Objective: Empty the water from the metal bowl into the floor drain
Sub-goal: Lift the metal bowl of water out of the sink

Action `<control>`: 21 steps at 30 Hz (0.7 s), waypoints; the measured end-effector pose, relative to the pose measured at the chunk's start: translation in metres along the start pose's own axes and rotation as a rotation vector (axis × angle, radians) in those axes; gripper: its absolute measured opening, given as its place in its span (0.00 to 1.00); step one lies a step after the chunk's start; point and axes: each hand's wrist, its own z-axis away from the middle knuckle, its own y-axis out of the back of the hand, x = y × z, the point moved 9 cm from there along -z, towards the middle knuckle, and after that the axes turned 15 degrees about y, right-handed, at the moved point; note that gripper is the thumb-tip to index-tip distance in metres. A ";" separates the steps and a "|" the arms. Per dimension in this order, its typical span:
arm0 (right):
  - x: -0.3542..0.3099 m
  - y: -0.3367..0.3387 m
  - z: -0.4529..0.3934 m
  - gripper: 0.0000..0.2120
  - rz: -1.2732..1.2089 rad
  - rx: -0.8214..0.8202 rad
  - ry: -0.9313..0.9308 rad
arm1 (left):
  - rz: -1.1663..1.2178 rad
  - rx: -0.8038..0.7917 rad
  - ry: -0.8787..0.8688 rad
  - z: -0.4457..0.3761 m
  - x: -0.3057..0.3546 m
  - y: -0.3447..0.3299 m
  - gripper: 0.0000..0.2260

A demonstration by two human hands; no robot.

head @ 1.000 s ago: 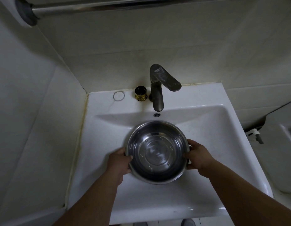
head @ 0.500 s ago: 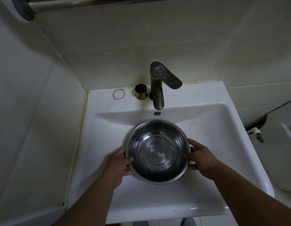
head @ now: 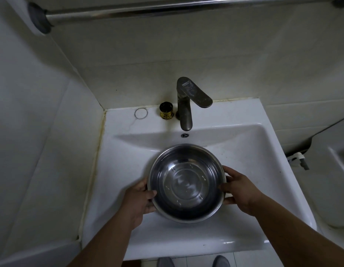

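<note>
I hold the metal bowl [head: 186,183] over the sink [head: 244,151] basin, at 6 o'clock from the faucet [head: 186,105]. My left hand [head: 139,199] grips the rim at 9 o'clock, my right hand [head: 239,191] at 3 o'clock; the fingers of both are curled around the rim, thumbs on top. The bowl is rigid, thin steel, likely light but loaded with shallow water that will slosh; wet metal is probably slippery, so opposed rim grips suit it. Keep it level in transit. Compared with the earlier frames, the bowl and grips are unchanged; my view has pulled back, revealing floor tiles at 6 o'clock. No floor drain is visible.
</note>
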 end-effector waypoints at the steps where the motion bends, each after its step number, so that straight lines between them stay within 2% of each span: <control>1: -0.002 0.001 0.003 0.33 -0.001 -0.006 0.004 | 0.006 -0.007 0.007 0.004 0.000 0.000 0.21; 12: -0.017 0.011 0.043 0.34 -0.054 -0.032 0.019 | 0.008 -0.117 0.007 0.054 0.004 -0.007 0.17; 21: -0.041 0.018 0.084 0.34 -0.042 -0.035 0.039 | 0.002 -0.113 -0.029 0.099 -0.002 -0.016 0.18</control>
